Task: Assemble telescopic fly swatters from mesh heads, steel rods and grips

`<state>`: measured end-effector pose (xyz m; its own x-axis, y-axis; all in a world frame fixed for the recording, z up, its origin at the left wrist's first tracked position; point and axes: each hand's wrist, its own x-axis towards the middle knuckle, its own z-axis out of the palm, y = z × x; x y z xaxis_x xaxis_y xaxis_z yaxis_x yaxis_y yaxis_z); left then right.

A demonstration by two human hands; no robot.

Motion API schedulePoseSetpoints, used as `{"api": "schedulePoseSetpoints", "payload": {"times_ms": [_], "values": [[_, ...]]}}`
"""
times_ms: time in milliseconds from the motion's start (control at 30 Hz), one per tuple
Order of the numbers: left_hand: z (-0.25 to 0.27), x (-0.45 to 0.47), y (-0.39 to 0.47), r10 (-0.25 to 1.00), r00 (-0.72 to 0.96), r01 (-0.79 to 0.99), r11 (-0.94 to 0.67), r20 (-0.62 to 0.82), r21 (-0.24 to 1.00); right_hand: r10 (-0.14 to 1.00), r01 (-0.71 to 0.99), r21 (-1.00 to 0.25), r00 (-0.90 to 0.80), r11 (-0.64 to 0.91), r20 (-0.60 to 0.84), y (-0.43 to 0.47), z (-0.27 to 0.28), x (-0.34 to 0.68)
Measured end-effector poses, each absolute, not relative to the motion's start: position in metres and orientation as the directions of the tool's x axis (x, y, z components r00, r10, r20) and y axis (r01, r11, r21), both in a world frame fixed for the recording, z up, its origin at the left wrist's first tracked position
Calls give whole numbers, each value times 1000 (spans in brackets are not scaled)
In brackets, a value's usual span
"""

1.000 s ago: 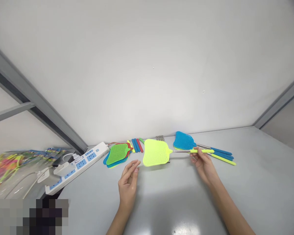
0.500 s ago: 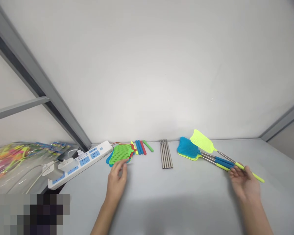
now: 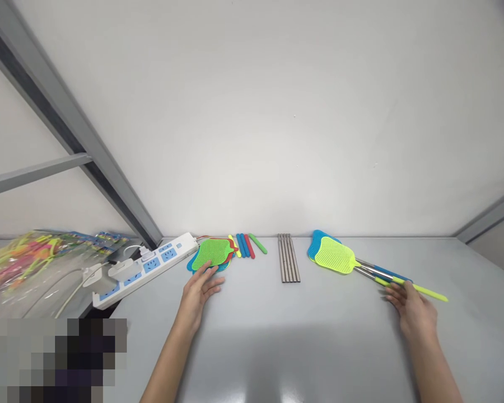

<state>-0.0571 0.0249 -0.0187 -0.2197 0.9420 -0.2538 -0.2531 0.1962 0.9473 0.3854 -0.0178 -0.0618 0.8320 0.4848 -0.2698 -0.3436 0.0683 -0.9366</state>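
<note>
My left hand (image 3: 197, 291) is open with fingers spread, its fingertips at the lower edge of a green mesh fly swatter head (image 3: 212, 252). Blue and red heads show from beneath that one. At the right, my right hand (image 3: 415, 310) is closed at the handle of a yellow fly swatter (image 3: 336, 256), thumb against the grip. Its head overlaps a blue fly swatter head (image 3: 318, 238). Steel rods and further blue and yellow handles lie beneath, partly hidden by my fingers.
Several steel tubes (image 3: 289, 258) lie side by side mid-table. Behind the green head are coloured grips, among them a red one (image 3: 249, 246) and a green one (image 3: 258, 243). A power strip (image 3: 145, 271) with plugs and a plastic bag (image 3: 25, 274) are at left. A wall stands behind.
My right hand has brought the yellow fly swatter down and left, so its head now overlaps the blue one. The left hand's fingers have spread beside the green head. The view has shifted slightly.
</note>
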Motion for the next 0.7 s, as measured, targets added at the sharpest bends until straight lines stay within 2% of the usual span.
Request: {"api": "schedulePoseSetpoints", "payload": {"times_ms": [133,400,533,700], "values": [[-20,-59,25,936,-228,-321,187,-268,928,461,-326,-945,835,-24,-299,-20,-63,389],[-23,-65,30,922,-187,-470,220,-340,855,525,-242,-956,799,-164,-292,-17,-68,394],[-27,-67,31,920,-201,-465,212,-336,859,573,-275,-946,753,-170,-322,-17,-64,392],[-30,-64,31,922,-247,-401,182,-298,898,686,-334,-925,631,-181,-362,-15,-58,381]]}}
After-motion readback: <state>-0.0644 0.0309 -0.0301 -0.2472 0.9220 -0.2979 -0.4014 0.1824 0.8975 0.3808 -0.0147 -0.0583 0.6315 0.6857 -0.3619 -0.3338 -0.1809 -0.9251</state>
